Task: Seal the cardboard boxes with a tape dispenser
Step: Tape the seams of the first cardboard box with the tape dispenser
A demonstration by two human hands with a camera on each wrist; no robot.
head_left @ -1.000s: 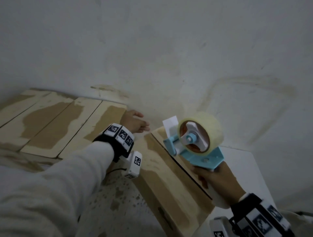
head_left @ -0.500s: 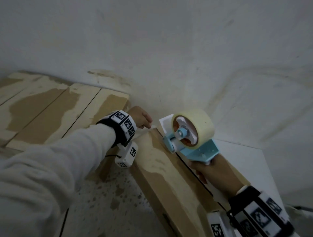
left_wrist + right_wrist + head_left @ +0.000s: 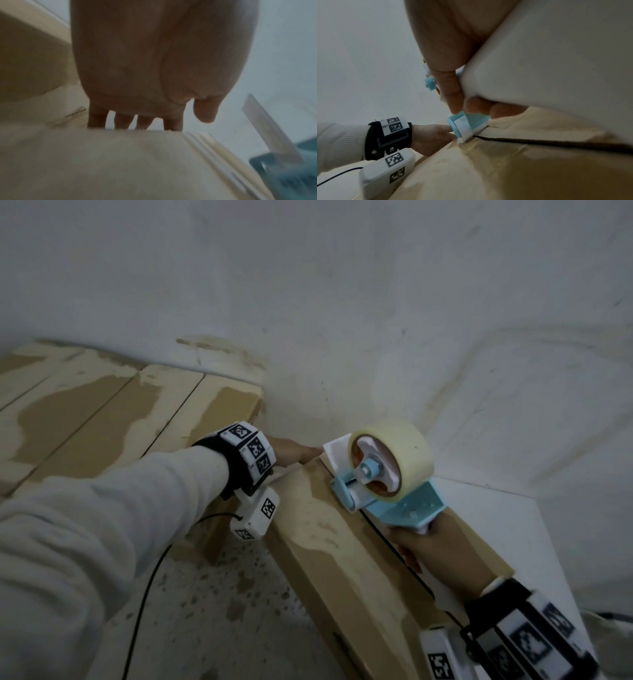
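Note:
A long brown cardboard box [image 3: 335,542] runs from the lower right up to the wall, with a dark seam along its top. My right hand [image 3: 442,553] grips the white handle of a blue tape dispenser [image 3: 407,505] that carries a pale tape roll [image 3: 407,453]. In the right wrist view the dispenser's front roller [image 3: 465,128] sits on the seam at the box's [image 3: 505,169] far end. My left hand [image 3: 291,453] lies just left of it at that far end. In the left wrist view its fingers [image 3: 120,120] reach straight over the far edge of the box [image 3: 120,162].
More cardboard boxes [image 3: 102,419] lie side by side at the left against the white wall [image 3: 342,302]. Speckled floor [image 3: 212,611] with a black cable [image 3: 147,594] shows between them. A white surface [image 3: 507,535] lies under the box at the right.
My left hand has slid right from the neighbouring box to the far end of the long box. The dispenser has come down onto the seam there.

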